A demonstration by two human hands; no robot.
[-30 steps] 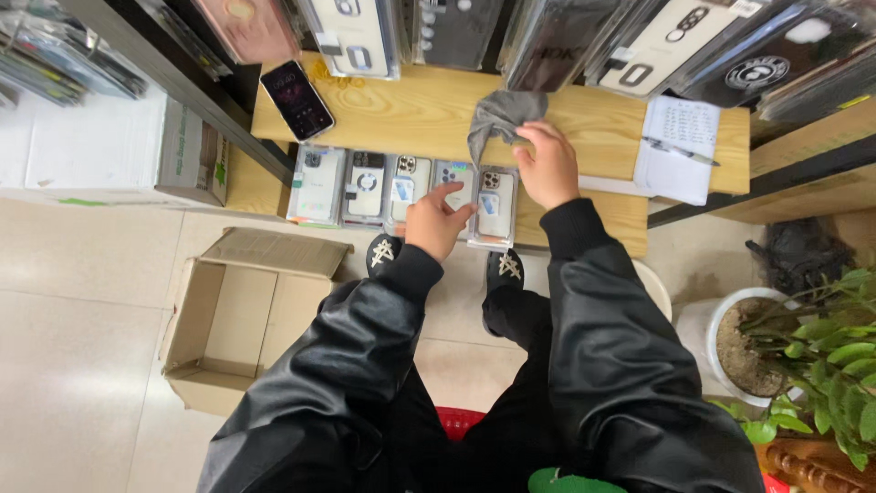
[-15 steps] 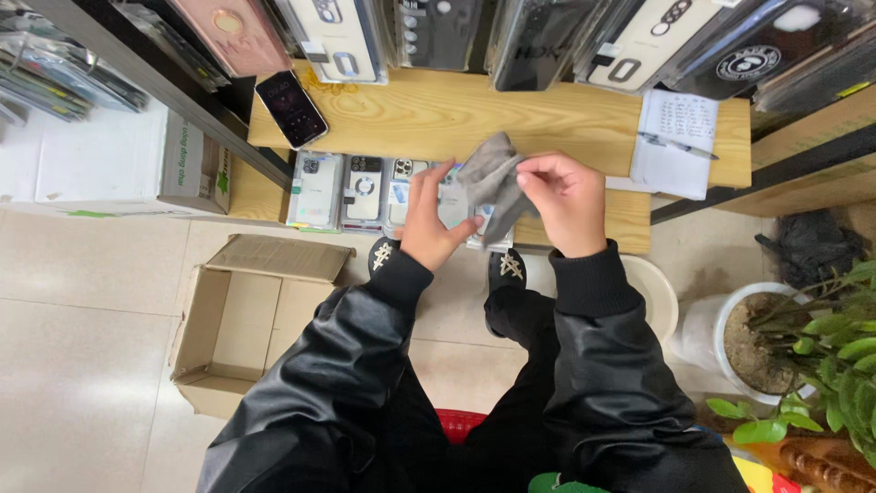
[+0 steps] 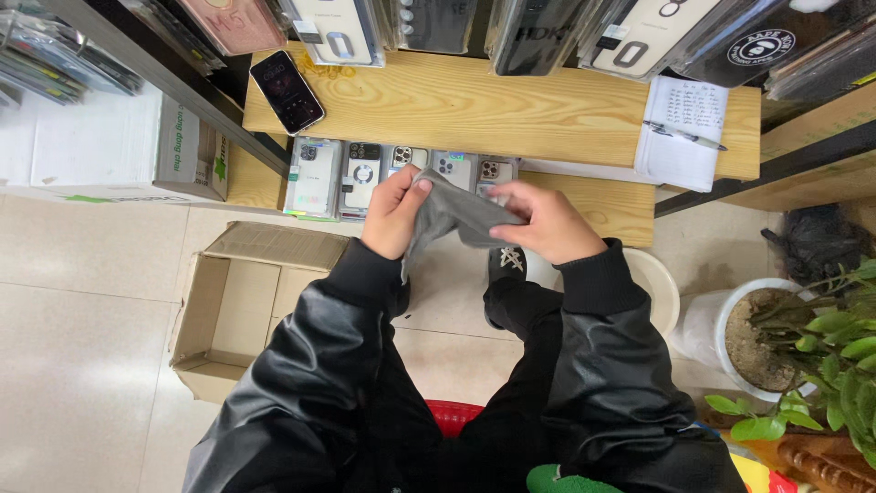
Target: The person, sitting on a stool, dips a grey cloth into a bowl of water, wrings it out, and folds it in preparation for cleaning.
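We look down on a long wooden shelf (image 3: 547, 110) that runs across the top of the view, with a lower wooden ledge just in front of it, and on the pale tiled floor to the left sits an open cardboard box (image 3: 242, 310). At the right edge stands a potted plant (image 3: 812, 356) in a white pot. A white carton (image 3: 100, 146) rests at the far left beside the shelf. Along the ledge lies a row of packaged phone cases (image 3: 365, 173), side by side. A notepad with a pen (image 3: 683, 128) lies on the shelf to the right, and a dark phone (image 3: 286, 91) lies on it to the left. In front of the ledge, between both hands, we hold a grey cloth (image 3: 452, 215): our left hand (image 3: 392, 215) has its fingers closed on the cloth's left end, and our right hand (image 3: 547, 224) pinches its right end with fingers curled together, the cloth stretched between them above the floor.
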